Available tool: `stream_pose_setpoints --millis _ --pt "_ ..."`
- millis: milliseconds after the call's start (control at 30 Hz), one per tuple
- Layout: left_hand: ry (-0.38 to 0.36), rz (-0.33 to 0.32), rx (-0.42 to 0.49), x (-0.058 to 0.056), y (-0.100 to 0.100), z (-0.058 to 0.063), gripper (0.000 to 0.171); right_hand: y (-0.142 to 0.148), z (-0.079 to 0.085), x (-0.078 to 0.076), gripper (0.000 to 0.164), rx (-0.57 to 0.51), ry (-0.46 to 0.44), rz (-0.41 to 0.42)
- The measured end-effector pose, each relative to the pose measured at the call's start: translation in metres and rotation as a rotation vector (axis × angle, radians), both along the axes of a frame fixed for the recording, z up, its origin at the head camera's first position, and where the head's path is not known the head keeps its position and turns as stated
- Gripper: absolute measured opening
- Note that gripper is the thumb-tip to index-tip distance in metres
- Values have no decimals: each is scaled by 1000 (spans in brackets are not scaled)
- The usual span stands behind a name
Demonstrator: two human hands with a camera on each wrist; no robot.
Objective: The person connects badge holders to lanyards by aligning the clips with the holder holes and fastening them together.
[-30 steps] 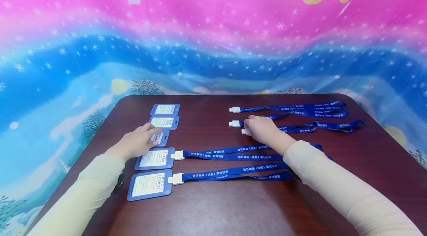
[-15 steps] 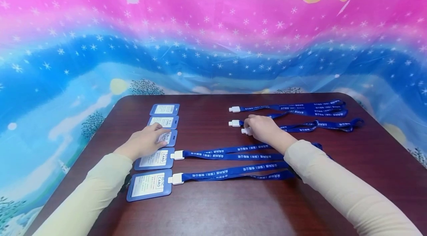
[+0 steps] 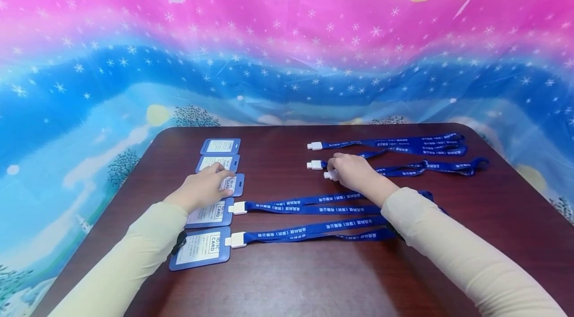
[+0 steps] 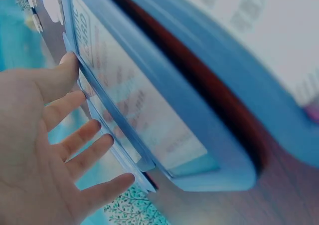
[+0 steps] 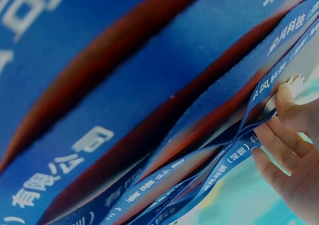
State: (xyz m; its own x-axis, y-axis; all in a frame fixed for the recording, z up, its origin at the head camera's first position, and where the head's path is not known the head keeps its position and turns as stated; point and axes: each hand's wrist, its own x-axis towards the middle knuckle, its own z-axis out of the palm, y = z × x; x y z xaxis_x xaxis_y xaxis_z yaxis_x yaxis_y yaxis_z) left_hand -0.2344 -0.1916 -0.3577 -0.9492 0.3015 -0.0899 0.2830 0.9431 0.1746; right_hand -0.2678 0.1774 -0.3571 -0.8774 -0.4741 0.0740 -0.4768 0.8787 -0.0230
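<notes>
My left hand [image 3: 202, 188] holds a blue badge holder [image 3: 237, 185] with a white card, third from the far end of the column. In the left wrist view, the thumb [image 4: 70, 63] is at its near side, and the other fingers are spread across it. My right hand [image 3: 354, 173] pinches a blue lanyard [image 3: 401, 172] close to its white plastic clip [image 3: 331, 175]. Lanyard and thumb also meet in the right wrist view, where the right hand [image 5: 294, 145] shows at the right edge. A gap of bare tabletop separates this holder from the clip.
Two loose badge holders [image 3: 220, 146] lie farther back; two more lanyards [image 3: 394, 144] lie behind the right hand. Nearer me, two badge holders [image 3: 202, 248] are joined to lanyards [image 3: 314, 230] stretched rightward. The brown table [image 3: 287, 277] backs onto a printed cloth [image 3: 287, 48].
My left hand has slid the third badge holder to the right along the tabletop, toward the clip. The right hand has stayed at the same lanyard.
</notes>
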Motion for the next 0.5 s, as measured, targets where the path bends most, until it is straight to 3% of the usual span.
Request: stream_pose_setpoints --millis 500 --pt "-1 -3 -35 -2 3 3 56 2 4 2 22 3 -17 15"
